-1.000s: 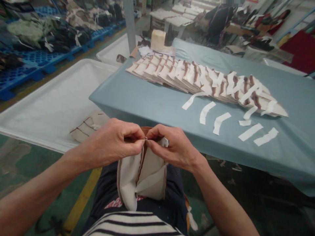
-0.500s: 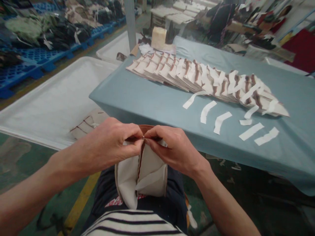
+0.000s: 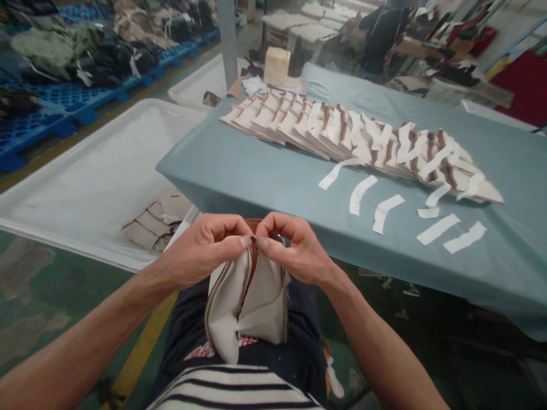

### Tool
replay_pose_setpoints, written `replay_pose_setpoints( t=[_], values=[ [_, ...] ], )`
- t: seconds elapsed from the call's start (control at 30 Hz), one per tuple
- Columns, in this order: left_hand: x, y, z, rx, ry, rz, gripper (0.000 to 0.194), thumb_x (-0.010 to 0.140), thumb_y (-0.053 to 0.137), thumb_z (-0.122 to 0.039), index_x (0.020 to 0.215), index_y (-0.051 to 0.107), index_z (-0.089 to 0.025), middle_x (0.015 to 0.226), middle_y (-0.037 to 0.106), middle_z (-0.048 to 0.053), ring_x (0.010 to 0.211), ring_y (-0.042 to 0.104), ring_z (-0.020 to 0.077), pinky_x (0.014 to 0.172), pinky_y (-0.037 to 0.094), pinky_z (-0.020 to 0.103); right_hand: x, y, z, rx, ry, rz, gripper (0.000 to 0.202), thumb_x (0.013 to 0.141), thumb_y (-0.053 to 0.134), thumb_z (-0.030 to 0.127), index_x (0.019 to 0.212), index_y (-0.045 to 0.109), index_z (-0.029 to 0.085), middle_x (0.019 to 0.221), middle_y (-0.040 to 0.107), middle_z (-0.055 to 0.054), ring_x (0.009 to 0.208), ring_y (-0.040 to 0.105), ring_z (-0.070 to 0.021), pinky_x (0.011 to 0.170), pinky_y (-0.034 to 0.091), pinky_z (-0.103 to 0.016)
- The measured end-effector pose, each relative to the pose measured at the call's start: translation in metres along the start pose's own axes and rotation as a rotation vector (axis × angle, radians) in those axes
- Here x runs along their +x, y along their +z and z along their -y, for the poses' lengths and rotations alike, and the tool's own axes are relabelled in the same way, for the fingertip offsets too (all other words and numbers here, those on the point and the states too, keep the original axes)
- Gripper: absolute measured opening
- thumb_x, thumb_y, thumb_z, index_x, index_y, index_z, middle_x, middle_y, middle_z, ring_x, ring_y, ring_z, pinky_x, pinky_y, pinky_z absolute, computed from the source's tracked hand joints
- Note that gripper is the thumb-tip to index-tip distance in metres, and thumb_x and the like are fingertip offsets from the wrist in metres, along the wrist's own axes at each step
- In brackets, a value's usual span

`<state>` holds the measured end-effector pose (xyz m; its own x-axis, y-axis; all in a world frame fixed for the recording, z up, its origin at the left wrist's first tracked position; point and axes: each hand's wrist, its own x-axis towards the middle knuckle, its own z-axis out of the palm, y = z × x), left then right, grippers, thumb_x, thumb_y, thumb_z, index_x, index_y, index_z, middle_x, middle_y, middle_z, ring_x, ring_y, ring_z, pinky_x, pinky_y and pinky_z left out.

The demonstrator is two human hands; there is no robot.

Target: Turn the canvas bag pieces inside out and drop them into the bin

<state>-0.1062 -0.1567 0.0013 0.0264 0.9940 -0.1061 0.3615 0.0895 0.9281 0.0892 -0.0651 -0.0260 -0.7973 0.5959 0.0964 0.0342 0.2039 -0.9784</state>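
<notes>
A cream sewn piece with brown seams point(image 3: 265, 287) hangs above my lap, its outer side looking pale and its far rim brown. My left hand point(image 3: 217, 242) pinches its upper edge just left of the middle seam. Close beside it, my right hand point(image 3: 290, 242) pinches the same edge on the right of that seam. The thumbs nearly meet at the top of the seam. Whatever small detail lies between the fingertips is hidden. A loose white flap shows low in the piece.
Overlapping cream pieces with brown strips point(image 3: 333, 131) lie across the blue-covered table point(image 3: 256, 171). Several white strips point(image 3: 363, 193) rest nearer its front edge. On my left, a white bin point(image 3: 98, 159) holds a similar sewn piece point(image 3: 149, 225). Blue pallets point(image 3: 64, 102) carry bundles farther left.
Both thumbs have straightened along the edge and the hands have shifted slightly right. The top of the piece is gathered narrower, with its brown seam more exposed.
</notes>
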Motion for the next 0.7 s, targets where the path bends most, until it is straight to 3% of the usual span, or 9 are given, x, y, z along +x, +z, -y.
replay_pose_setpoints(
  t=[0.13,0.27,0.47,0.6,0.7],
  values=[
    [-0.003,-0.005,-0.001,0.098,0.054,-0.007,0.032,0.09,0.063,-0.042,0.079,0.076,-0.015,0.068,0.069,-0.002,0.062,0.058,0.0126,0.058,0.045,0.02,0.002,-0.007,0.0,0.035,0.014,0.04,0.02,0.09,0.068,0.039,0.087,0.056,0.023,0.077,0.062,0.002,0.069,0.055,-0.014,0.062,0.044,-0.025],
    [-0.008,-0.008,-0.01,0.244,0.176,-0.004,0.024,0.09,0.059,-0.027,0.08,0.08,-0.018,0.068,0.073,-0.005,0.061,0.062,0.01,0.06,0.046,0.017,0.001,-0.01,0.007,-0.047,-0.086,0.032,0.016,0.089,0.069,0.032,0.1,0.061,0.022,0.085,0.07,0.001,0.075,0.062,-0.0147,0.071,0.05,-0.026],
    [-0.012,-0.012,-0.014,0.454,0.413,-0.035,0.023,0.095,0.058,-0.017,0.091,0.08,-0.02,0.073,0.076,-0.007,0.06,0.063,0.0068,0.062,0.044,0.018,-0.003,-0.009,0.019,-0.38,-0.227,0.044,0.007,0.089,0.064,0.024,0.082,0.062,0.022,0.074,0.066,0.004,0.065,0.055,-0.0114,0.067,0.041,-0.025],
    [-0.015,-0.016,-0.013,0.577,0.559,-0.035,0.024,0.101,0.056,-0.013,0.105,0.077,-0.022,0.086,0.079,-0.006,0.066,0.067,0.0078,0.064,0.045,0.02,-0.004,-0.004,0.017,-0.408,-0.275,0.005,0.012,0.088,0.063,0.023,0.077,0.059,0.022,0.071,0.065,0.004,0.061,0.05,-0.0107,0.064,0.038,-0.025],
    [-0.016,-0.017,-0.013,0.703,0.655,-0.024,0.025,0.106,0.049,-0.012,0.098,0.072,-0.019,0.083,0.075,-0.002,0.066,0.068,0.0106,0.06,0.045,0.024,-0.005,0.001,0.015,-0.383,-0.325,-0.023,0.011,0.087,0.061,0.02,0.077,0.057,0.022,0.07,0.063,0.004,0.06,0.049,-0.0102,0.063,0.038,-0.025]
  ],
)
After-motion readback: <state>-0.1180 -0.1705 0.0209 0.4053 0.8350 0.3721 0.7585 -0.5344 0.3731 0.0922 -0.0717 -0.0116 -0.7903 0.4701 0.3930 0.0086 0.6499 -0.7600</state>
